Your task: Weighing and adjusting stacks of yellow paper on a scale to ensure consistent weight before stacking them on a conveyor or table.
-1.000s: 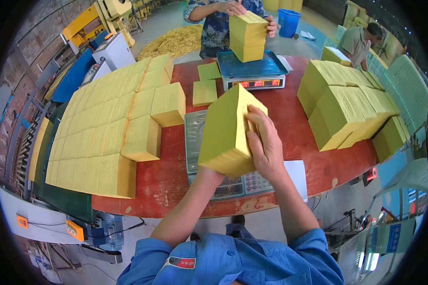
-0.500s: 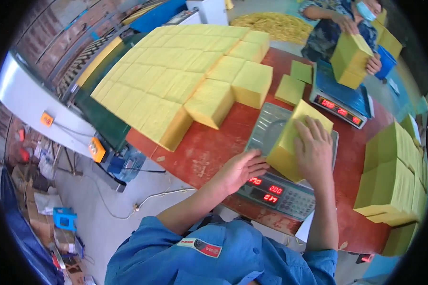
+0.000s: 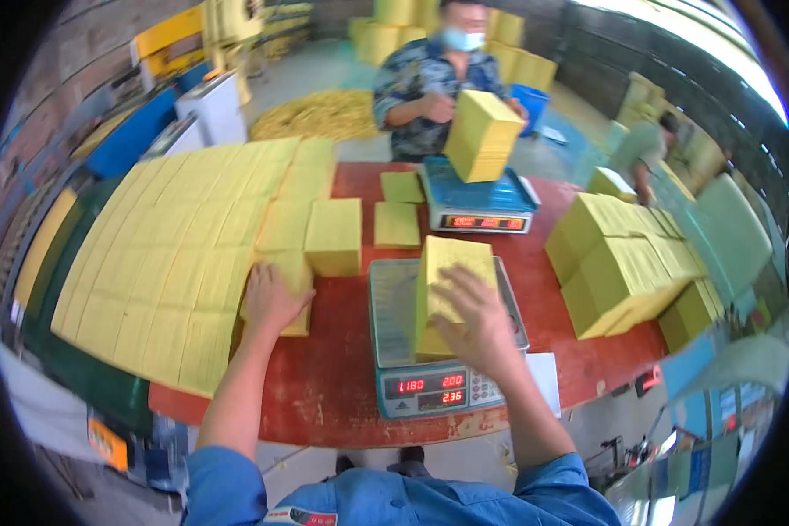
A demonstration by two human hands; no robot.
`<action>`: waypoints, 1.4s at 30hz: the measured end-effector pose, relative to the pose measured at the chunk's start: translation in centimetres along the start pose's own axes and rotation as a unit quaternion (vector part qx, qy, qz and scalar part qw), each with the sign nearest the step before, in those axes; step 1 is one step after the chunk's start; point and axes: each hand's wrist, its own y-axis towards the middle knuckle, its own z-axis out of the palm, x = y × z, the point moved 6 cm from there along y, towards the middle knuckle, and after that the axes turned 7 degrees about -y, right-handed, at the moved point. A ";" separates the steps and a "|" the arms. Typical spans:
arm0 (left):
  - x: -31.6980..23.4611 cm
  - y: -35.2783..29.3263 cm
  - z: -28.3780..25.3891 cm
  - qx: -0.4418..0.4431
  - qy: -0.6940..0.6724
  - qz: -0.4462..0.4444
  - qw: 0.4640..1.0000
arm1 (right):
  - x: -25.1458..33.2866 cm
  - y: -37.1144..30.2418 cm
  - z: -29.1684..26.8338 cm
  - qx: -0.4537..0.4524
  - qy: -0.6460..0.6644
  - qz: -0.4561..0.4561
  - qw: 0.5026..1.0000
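Observation:
A tall stack of yellow paper (image 3: 454, 272) stands upright on a digital scale (image 3: 393, 333) in front of me. My right hand (image 3: 475, 320) is at the stack's near right side, fingers spread; whether they still touch the paper is unclear. To the left, my left hand (image 3: 273, 296) lies over another yellow paper stack (image 3: 294, 267) at the edge of a large block of stacks (image 3: 175, 254). Its fingers are stretched across the top and the thumb points right. Part of that stack is hidden under the hand and wrist.
Across the red table (image 3: 333, 368), a masked person (image 3: 447, 88) handles a yellow stack (image 3: 482, 131) on a second scale (image 3: 478, 197). Two thin paper piles (image 3: 397, 225) lie beside it. Several stacks (image 3: 618, 267) stand at the right. Another person (image 3: 644, 158) is beyond them.
My view has turned to the right and upward. My left hand has left the scale's side and reached the stacks at left. My right hand has slid off the stack's top toward its near side.

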 end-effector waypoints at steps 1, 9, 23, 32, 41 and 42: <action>0.4 0.0 0.2 -0.022 -0.007 0.002 1.000 | 1.8 -0.3 0.1 -0.007 0.042 -0.016 0.999; -0.7 -1.8 -0.2 0.061 0.002 0.113 0.992 | 11.1 0.0 8.2 0.028 0.221 -0.039 0.974; -1.6 3.0 0.3 0.023 -0.060 -0.034 0.997 | 12.1 -2.1 12.9 0.098 0.301 0.036 0.948; -0.4 -0.2 3.2 0.048 -0.033 0.117 0.991 | 12.1 2.7 12.5 0.109 0.375 -0.008 0.921; -7.1 -16.2 -5.5 0.172 -0.067 0.324 0.928 | 11.0 2.8 16.2 0.158 0.247 -0.050 0.955; -6.9 -16.6 -5.7 0.192 -0.060 0.328 0.923 | 11.3 2.3 17.3 0.128 0.201 -0.080 0.968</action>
